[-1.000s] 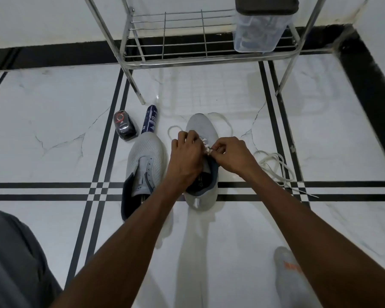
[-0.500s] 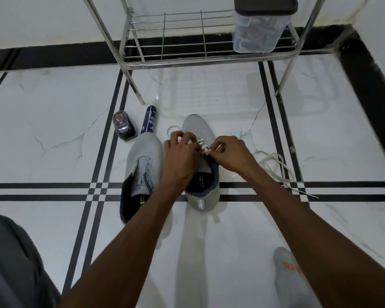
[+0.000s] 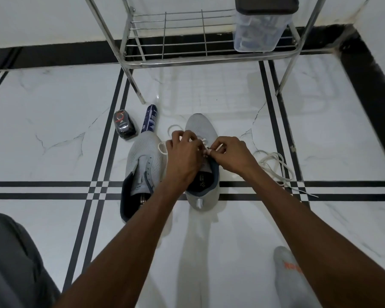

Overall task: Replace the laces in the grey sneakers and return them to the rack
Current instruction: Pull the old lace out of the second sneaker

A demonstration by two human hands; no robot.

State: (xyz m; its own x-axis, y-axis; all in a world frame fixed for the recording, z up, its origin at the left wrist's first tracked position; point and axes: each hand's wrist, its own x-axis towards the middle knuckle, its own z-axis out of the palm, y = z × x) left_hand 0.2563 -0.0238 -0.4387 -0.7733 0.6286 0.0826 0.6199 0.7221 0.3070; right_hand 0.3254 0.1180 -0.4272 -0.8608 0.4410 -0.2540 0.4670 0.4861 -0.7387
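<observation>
- R shoe [image 3: 201,127] on floor below rack [image 3: 187,56], toe toward rack; both hands over its eyelet area.
- L hand [image 3: 183,156] curled over the tongue, fingers on lace [image 3: 165,147] w/ a loop showing at its left edge; exact grip hidden by knuckles.
- R hand [image 3: 229,156] pinching lace end btw thumb & finger, right at an eyelet.
- L shoe [image 3: 142,165] just beside, unlaced, tongue open. Spare lace [image 3: 273,165] loose on floor to the right.
- Step, I'd say: threading lace through R shoe's eyelets.
- To do it well: keep tip pinched close to its end so it won't bend; L hand should steady the eyelet flap; pull slack even both sides, keep lace flat, no twist.
- Risk: skipped eyelet or uneven ends.
- Left to do: L shoe, then both onto rack.
</observation>
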